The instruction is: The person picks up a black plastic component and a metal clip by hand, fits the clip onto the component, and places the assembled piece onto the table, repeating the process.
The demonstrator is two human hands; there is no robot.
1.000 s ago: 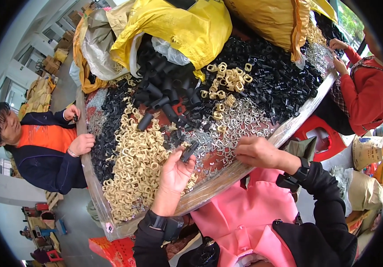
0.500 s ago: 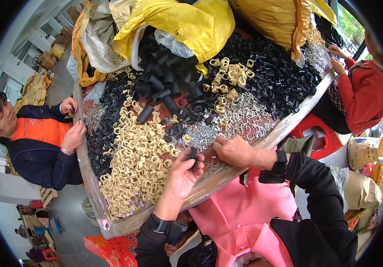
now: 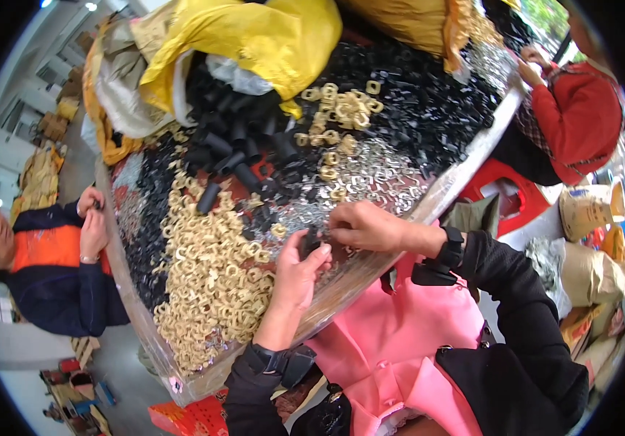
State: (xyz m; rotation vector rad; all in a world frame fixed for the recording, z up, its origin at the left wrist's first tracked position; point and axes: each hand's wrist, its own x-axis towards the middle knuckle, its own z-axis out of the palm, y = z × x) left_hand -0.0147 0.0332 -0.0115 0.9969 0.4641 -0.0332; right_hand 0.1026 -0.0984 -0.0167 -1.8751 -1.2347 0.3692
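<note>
Over the near edge of the table, my left hand (image 3: 295, 275) pinches a small black plastic part (image 3: 311, 240) between thumb and fingers. My right hand (image 3: 367, 227) is close against it, fingers drawn together at the part's right side; whatever they hold is hidden. Beneath and beyond the hands lie shiny silver metal clips (image 3: 379, 174). To the left spreads a large heap of tan ring-shaped pieces (image 3: 214, 272), with a smaller cluster of tan rings (image 3: 352, 109) farther back. Black tubes (image 3: 245, 176) lie loose behind the heap.
A raised wooden rim (image 3: 341, 309) borders the table. Yellow sacks (image 3: 254, 43) stand along its far side, and small black parts (image 3: 428, 94) cover the back right. One person (image 3: 58, 254) works at the left, another in red (image 3: 581, 116) at the right, by a red stool (image 3: 497, 182).
The view has shifted, so the table appears farther left and tilted. My right hand has come nearer the black part in my left hand, which stays held.
</note>
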